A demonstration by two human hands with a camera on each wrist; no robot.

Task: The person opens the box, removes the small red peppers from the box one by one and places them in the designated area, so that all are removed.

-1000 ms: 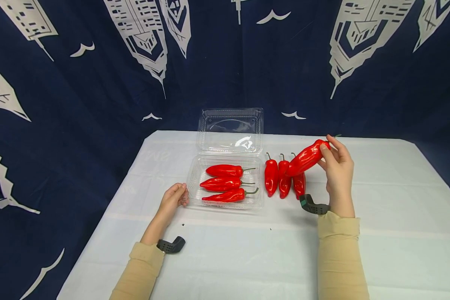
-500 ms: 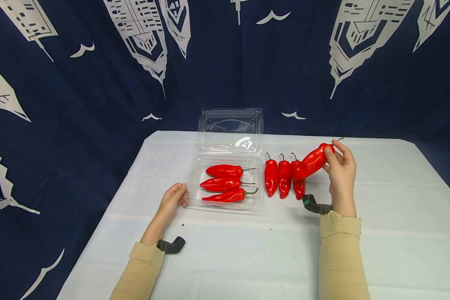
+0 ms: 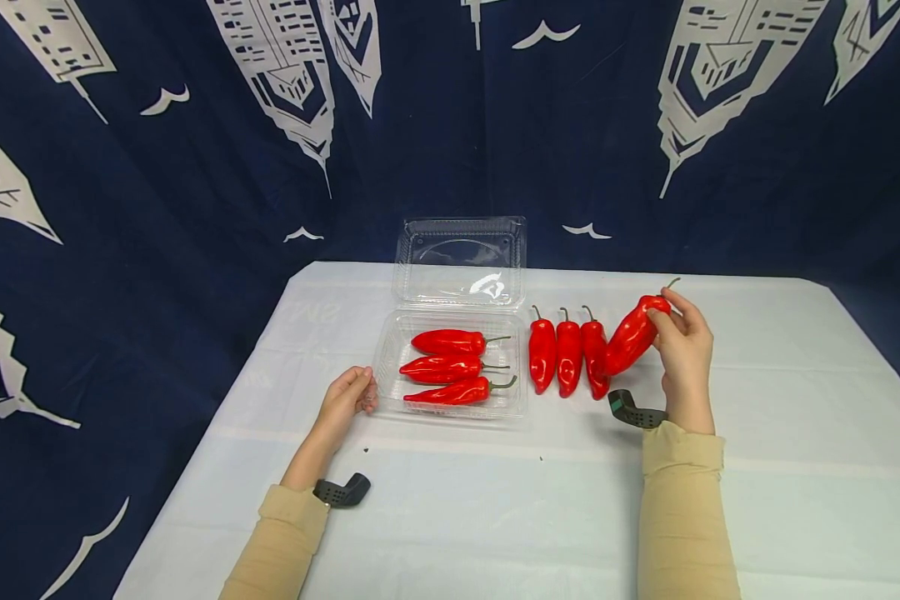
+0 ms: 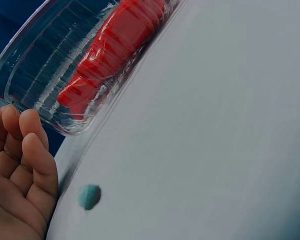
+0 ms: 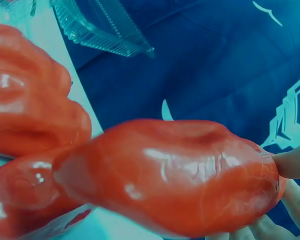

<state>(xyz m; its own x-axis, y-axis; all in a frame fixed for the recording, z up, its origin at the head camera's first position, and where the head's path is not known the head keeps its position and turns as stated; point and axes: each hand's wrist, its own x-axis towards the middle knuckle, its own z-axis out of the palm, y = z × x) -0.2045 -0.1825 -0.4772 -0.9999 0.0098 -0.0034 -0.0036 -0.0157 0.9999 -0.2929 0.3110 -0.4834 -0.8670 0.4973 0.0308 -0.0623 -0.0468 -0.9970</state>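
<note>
My right hand (image 3: 684,350) pinches a long red pepper (image 3: 633,337) near its green stem, the tip slanting down to the left. In the right wrist view that red pepper (image 5: 175,175) spans the middle, thumb and fingers at its stem end. Its tip overlaps the nearest of three red peppers (image 3: 568,358) laid side by side on the table; I cannot tell whether they touch. A clear plastic container (image 3: 457,319), lid raised, holds three more red peppers (image 3: 450,367). Loosely curled fingers of my left hand (image 3: 345,396) are at the container's left rim; any grip is hidden.
The container's clear lid (image 3: 461,260) stands up at the table's far edge. A white cloth (image 3: 450,517) covers the table. Behind hangs a dark blue printed curtain (image 3: 420,133). A small dark speck (image 3: 366,450) lies near my left hand.
My right hand has moved slightly right and down with its pepper, whose tip has swung lower and right, uncovering the peppers on the table. My left hand has not moved.
</note>
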